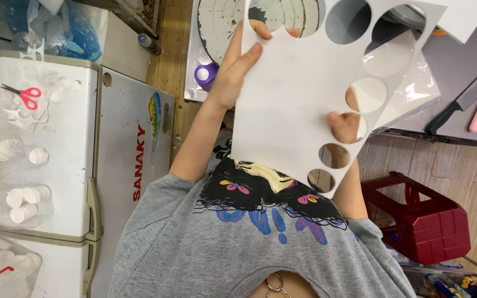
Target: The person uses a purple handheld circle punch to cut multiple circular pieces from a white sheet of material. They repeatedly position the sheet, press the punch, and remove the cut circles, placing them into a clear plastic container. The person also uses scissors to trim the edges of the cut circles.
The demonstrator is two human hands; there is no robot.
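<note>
Grey-shirted person's left hand [237, 72] at eleven o'clock and right hand [344, 126] at three o'clock pinch a white sheet [288, 105], keeping its punched circular holes spread flat.

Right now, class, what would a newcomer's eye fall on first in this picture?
A large white sheet punched with round holes fills the middle, held up by the left hand at its upper edge and the right hand behind its holed side. To the left, pink-handled scissors and stacks of white discs lie on a white chest freezer. A dark red plastic stool stands at lower right.
</note>
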